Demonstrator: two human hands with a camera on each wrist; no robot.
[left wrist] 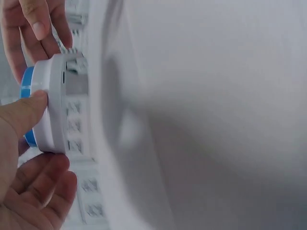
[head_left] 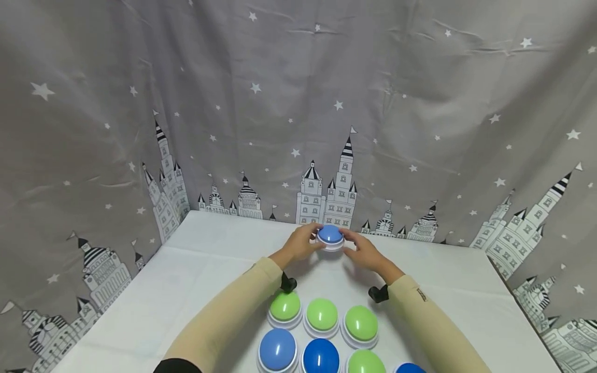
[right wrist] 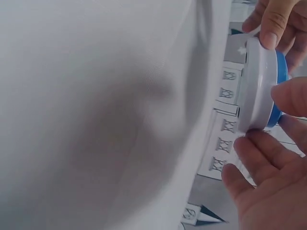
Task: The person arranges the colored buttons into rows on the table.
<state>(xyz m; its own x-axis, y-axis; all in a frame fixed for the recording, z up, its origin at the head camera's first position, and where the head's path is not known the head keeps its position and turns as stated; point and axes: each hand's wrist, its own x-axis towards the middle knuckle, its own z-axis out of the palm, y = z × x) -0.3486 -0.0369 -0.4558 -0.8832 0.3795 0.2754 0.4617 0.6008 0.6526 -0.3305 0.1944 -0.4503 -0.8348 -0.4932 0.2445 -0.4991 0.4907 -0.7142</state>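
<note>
A round push button with a light-blue dome and white base point(head_left: 330, 234) is held between both hands near the back of the table. My left hand point(head_left: 300, 242) grips its left side; in the left wrist view the thumb point(left wrist: 33, 112) presses the white rim while fingertips touch the lower edge. From the other side my right hand point(head_left: 366, 253) holds it, thumb at the rim and fingers against the white base point(right wrist: 256, 88) in the right wrist view. The button is raised off the white tabletop, tilted slightly, its shadow falling on the cloth below.
Closer to me, between the forearms, stand several more buttons in rows: green ones point(head_left: 322, 314), a light-blue one point(head_left: 278, 349) and darker blue ones point(head_left: 321, 356). A grey curtain point(head_left: 298, 77) printed with castles and stars hangs behind the white table point(head_left: 210, 248).
</note>
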